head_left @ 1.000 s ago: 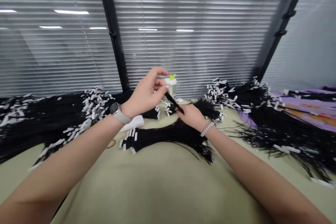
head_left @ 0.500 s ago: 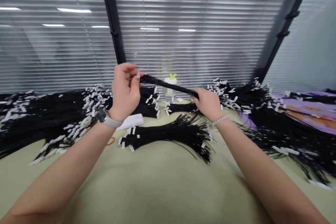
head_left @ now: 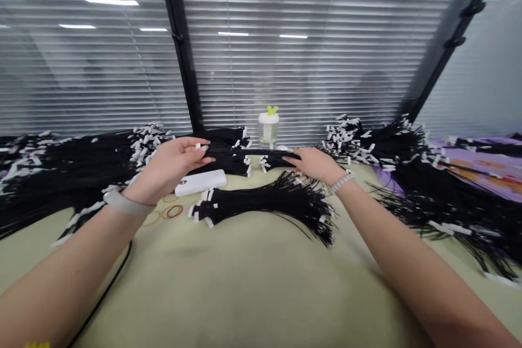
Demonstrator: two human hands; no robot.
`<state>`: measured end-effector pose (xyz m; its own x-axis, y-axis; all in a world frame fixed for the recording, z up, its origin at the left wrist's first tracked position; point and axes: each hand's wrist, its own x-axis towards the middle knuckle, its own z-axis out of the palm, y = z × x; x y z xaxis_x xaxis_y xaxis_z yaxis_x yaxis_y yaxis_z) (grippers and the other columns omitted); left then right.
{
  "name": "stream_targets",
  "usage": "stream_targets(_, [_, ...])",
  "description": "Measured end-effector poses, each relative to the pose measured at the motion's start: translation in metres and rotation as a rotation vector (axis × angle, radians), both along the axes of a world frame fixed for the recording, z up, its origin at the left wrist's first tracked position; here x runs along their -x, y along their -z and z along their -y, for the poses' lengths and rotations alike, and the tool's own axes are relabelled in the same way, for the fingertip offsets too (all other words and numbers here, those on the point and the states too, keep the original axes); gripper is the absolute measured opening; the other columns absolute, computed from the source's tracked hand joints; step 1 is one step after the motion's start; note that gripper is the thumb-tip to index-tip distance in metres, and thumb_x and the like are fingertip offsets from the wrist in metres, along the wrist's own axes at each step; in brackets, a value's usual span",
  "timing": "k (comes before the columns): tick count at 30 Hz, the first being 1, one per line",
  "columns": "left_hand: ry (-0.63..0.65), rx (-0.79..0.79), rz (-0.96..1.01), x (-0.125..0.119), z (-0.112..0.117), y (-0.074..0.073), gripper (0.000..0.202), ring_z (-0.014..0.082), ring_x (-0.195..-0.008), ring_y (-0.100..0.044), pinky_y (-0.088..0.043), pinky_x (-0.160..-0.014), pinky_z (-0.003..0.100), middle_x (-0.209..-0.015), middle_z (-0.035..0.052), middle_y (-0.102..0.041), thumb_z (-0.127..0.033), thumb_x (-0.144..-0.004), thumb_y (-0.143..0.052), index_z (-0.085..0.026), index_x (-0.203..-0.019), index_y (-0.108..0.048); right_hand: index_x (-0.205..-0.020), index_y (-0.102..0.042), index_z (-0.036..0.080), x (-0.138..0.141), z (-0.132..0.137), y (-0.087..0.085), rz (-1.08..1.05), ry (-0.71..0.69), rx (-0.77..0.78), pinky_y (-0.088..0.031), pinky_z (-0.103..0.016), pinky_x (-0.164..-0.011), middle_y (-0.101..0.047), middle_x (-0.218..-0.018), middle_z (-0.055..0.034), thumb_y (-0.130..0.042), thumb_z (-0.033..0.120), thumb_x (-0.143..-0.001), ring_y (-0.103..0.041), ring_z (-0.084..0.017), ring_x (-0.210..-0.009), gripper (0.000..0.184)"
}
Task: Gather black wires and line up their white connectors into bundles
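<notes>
My left hand [head_left: 171, 166] and my right hand [head_left: 314, 166] hold a thin bundle of black cords [head_left: 248, 151] stretched level between them, just above the table. The left fingers close on its left end and the right fingers on its right end. A watch band circles my left wrist and a bead bracelet my right. Just in front of the hands, a thicker bundle of black cords with white tags [head_left: 261, 204] lies on the beige table [head_left: 253, 283].
Big piles of tagged black cords lie at the left [head_left: 61, 174] and at the right [head_left: 408, 163]. A white flat device [head_left: 200, 182] and rubber bands [head_left: 173, 211] sit by my left hand. A clear bottle [head_left: 268, 129] stands by the window blinds. Purple cloth [head_left: 481, 168] is far right.
Both hands have come down from chest height to just above the table. They have also drawn apart, so the thin bundle now lies stretched level between them.
</notes>
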<state>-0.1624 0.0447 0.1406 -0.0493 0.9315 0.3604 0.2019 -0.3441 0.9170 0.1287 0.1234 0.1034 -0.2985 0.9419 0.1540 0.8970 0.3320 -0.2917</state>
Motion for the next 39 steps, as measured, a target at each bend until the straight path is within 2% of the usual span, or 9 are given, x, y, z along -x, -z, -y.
stream_targets(7, [-0.229, -0.371, 0.028, 0.027, 0.000, -0.024, 0.018, 0.0123, -0.062, -0.064, -0.055, -0.066, 0.026, -0.062, -0.0010, -0.060, -0.016, -0.068, -0.062, -0.012, -0.086, -0.061, -0.101, -0.052, 0.012, -0.017, 0.000, 0.004, 0.118, -0.098, 0.146, -0.045, -0.032, -0.076, -0.054, -0.096, -0.0052, -0.044, 0.037, -0.083, -0.053, -0.012, -0.084, 0.031])
stream_targets(11, [-0.308, -0.426, 0.142, 0.052, -0.012, -0.024, 0.016, 0.0083, -0.060, -0.063, -0.054, -0.073, 0.029, -0.056, -0.0053, -0.055, -0.012, -0.070, -0.058, -0.014, -0.086, -0.059, -0.098, -0.053, 0.012, -0.028, -0.001, 0.004, 0.102, -0.153, 0.211, -0.046, -0.031, -0.075, -0.055, -0.094, -0.0047, -0.044, 0.036, -0.083, -0.053, -0.011, -0.082, 0.029])
stream_targets(16, [-0.189, -0.403, 0.181, 0.045, -0.010, -0.021, 0.017, 0.0120, -0.060, -0.063, -0.054, -0.074, 0.036, -0.058, -0.0029, -0.057, -0.012, -0.066, -0.062, -0.012, -0.083, -0.059, -0.102, -0.052, 0.013, -0.017, 0.003, 0.000, -0.031, -0.180, 0.160, -0.045, -0.033, -0.078, -0.054, -0.097, -0.0057, -0.043, 0.037, -0.084, -0.053, -0.012, -0.086, 0.031])
stream_targets(21, [-0.104, -0.593, 0.436, 0.028, 0.000, -0.039, 0.014, 0.0031, -0.065, -0.059, -0.049, -0.086, 0.030, -0.069, -0.0072, -0.053, -0.006, -0.071, -0.054, -0.019, -0.077, -0.053, -0.119, -0.042, 0.016, 0.008, 0.021, -0.011, -0.278, -0.278, 0.093, -0.043, -0.039, -0.084, -0.046, -0.116, -0.0097, -0.047, 0.037, -0.082, -0.050, -0.017, -0.099, 0.042])
stream_targets(25, [0.022, -0.552, 0.423, 0.010, 0.007, -0.047, 0.014, 0.0088, -0.063, -0.061, -0.053, -0.072, 0.029, -0.068, -0.0029, -0.056, -0.009, -0.069, -0.059, -0.019, -0.079, -0.058, -0.127, -0.030, 0.026, 0.024, 0.039, -0.026, -0.512, -0.350, 0.009, -0.036, -0.039, -0.095, -0.032, -0.132, -0.0072, -0.048, 0.042, -0.080, -0.040, -0.019, -0.114, 0.053])
stream_targets(29, [0.160, -0.606, 0.405, -0.015, 0.022, -0.062, 0.013, 0.0099, -0.064, -0.061, -0.052, -0.071, 0.029, -0.070, -0.0013, -0.056, -0.011, -0.071, -0.058, -0.017, -0.083, -0.058, -0.131, -0.017, 0.033, 0.039, 0.069, -0.045, -0.697, -0.471, 0.003, -0.031, -0.036, -0.101, -0.021, -0.138, -0.0018, -0.050, 0.040, -0.078, -0.030, -0.017, -0.123, 0.063])
stream_targets(32, [0.216, -0.780, 0.431, -0.029, 0.043, -0.080, 0.013, 0.0077, -0.065, -0.059, -0.051, -0.074, 0.028, -0.073, -0.0017, -0.054, -0.009, -0.073, -0.056, -0.015, -0.084, -0.055, -0.130, -0.025, 0.027, 0.049, 0.094, -0.058, -0.757, -0.586, 0.102, -0.037, -0.034, -0.096, -0.038, -0.128, -0.0061, -0.059, 0.036, -0.073, -0.042, -0.017, -0.114, 0.067])
stream_targets(35, [0.199, -0.848, 0.410, -0.032, 0.061, -0.092, 0.009, 0.0068, -0.069, -0.056, -0.048, -0.079, 0.029, -0.074, -0.0019, -0.051, -0.013, -0.079, -0.052, -0.014, -0.088, -0.052, -0.117, -0.043, 0.018, 0.051, 0.111, -0.066, -0.805, -0.661, 0.251, -0.046, -0.034, -0.083, -0.059, -0.092, -0.0068, -0.048, 0.039, -0.080, -0.058, -0.014, -0.083, 0.043])
stream_targets(39, [0.163, -0.727, 0.364, -0.021, 0.066, -0.085, 0.011, 0.0077, -0.070, -0.058, -0.048, -0.081, 0.031, -0.074, -0.0025, -0.053, -0.012, -0.078, -0.051, -0.016, -0.088, -0.054, -0.095, -0.052, 0.013, 0.039, 0.118, -0.068, -0.898, -0.727, 0.441, -0.050, -0.033, -0.069, -0.047, -0.045, 0.0035, -0.031, 0.048, -0.085, -0.046, -0.006, -0.038, 0.042])
